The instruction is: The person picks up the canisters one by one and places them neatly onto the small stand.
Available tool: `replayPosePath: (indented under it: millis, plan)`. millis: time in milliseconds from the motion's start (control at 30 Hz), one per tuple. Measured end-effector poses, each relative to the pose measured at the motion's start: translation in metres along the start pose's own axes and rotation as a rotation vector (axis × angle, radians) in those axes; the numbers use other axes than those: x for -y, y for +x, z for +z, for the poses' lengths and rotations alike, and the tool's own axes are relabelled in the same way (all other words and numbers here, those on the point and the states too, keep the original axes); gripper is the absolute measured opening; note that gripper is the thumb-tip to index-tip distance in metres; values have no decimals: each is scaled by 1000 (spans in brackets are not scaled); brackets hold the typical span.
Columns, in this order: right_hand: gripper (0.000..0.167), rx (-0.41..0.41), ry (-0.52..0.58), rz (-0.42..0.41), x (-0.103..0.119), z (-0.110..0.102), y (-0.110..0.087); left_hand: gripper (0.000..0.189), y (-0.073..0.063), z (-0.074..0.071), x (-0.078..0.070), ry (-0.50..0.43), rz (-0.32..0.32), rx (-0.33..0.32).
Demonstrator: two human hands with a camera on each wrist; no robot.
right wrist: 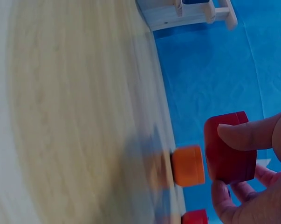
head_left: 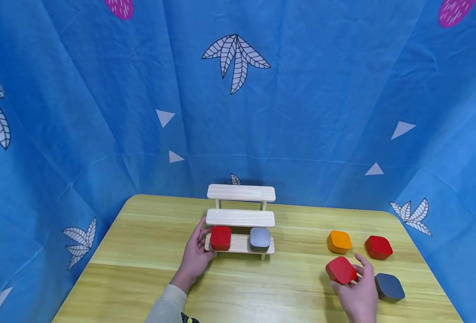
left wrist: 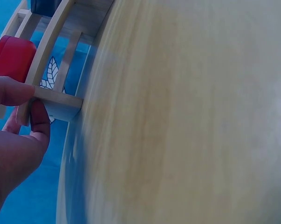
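Note:
A three-tier wooden rack point(head_left: 241, 218) stands at the back of the table. On its lowest tier are a red box point(head_left: 220, 238) at the left and a grey-blue box point(head_left: 260, 239) at the right. My left hand point(head_left: 197, 253) grips the left end of that lowest tier, thumb and fingers around the wood in the left wrist view, close beside the red box. Over at the right, my right hand point(head_left: 359, 291) holds another red box point(right wrist: 229, 148) between thumb and fingers, raised off the table. Part of its underside is hidden by my fingers.
An orange box point(head_left: 339, 242), a further red box point(head_left: 378, 247) and a dark blue box point(head_left: 389, 287) lie on the right of the wooden table point(head_left: 141, 233), around my right hand. A blue patterned cloth point(head_left: 302, 112) hangs behind and along both sides.

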State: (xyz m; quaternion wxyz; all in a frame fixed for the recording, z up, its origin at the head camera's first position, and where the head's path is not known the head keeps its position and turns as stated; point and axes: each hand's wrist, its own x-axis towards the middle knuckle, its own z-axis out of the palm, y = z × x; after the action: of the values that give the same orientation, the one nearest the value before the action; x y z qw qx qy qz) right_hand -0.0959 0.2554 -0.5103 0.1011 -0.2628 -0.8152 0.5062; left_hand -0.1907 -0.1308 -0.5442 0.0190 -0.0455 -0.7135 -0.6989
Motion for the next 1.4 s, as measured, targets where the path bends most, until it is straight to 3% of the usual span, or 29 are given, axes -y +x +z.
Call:
replayPosePath:
  millis: [500,1400]
  plan:
    - [100,50,40,-151,15,16,-11,106,0,-1,-2,-18,-20,3]
    - [97,93,69,-168,41,27,-16,105,2,-1,1,9,-12,0]
